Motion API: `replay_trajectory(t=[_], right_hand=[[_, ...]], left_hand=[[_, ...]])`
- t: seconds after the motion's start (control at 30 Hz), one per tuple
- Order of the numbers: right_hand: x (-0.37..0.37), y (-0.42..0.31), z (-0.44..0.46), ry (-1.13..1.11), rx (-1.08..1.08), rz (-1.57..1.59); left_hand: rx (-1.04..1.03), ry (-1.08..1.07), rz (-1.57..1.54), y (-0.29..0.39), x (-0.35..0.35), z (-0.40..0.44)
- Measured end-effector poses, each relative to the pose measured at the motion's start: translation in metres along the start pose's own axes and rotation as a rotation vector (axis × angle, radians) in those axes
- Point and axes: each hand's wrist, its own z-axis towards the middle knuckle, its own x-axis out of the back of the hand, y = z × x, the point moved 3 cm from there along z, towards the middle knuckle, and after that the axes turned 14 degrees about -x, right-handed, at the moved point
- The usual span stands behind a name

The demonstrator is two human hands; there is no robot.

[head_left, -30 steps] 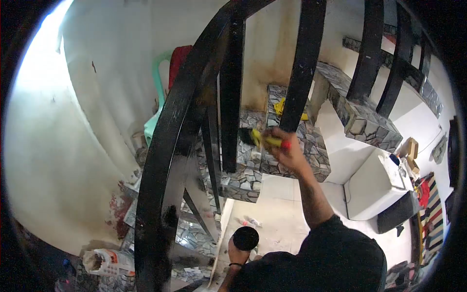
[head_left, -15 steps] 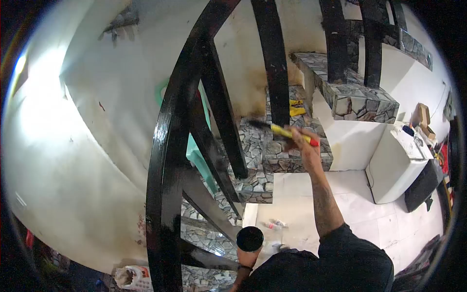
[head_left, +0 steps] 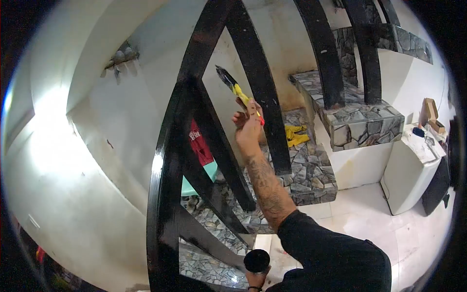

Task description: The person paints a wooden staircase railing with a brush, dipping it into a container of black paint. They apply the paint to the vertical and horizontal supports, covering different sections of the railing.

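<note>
A paintbrush point(head_left: 238, 90) with a yellow and red handle and dark, wet-looking bristles is gripped in my right hand point(head_left: 249, 121). Its bristles point up and left, apart from the black railing beam point(head_left: 166, 160) and in front of the pale wall. Low in the view, my left hand point(head_left: 256, 278) holds a round container point(head_left: 257, 261) that looks black inside; most of those fingers are hidden beneath it. Black slanted balusters point(head_left: 224, 146) branch off the beam, shiny in places. Another black post point(head_left: 265, 97) stands just right of the brush.
Stone-patterned steps point(head_left: 311, 177) lie behind the railing, with a yellow cloth point(head_left: 296, 136) on one. A red cloth point(head_left: 200, 145) and a mint-green plastic item point(head_left: 204, 176) show between balusters. At right stands a white appliance point(head_left: 411, 170) with a cardboard box point(head_left: 430, 114) near it.
My right hand has moved up and left with the paintbrush, whose bristles now point more upward. The view has shifted. My left hand still holds the container, now lower in view.
</note>
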Motion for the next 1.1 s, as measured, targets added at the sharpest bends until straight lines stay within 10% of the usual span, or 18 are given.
replay_trajectory(t=[0.4, 1.1], right_hand=[[-0.061, 0.031, 0.075, -0.082, -0.227, 0.707], [-0.093, 0.024, 0.12, -0.314, -0.232, 0.707]], left_hand=[[0.034, -0.049, 0.188, -0.003, -0.012, 0.042], [0.06, -0.038, 0.197, -0.017, -0.017, 0.076]])
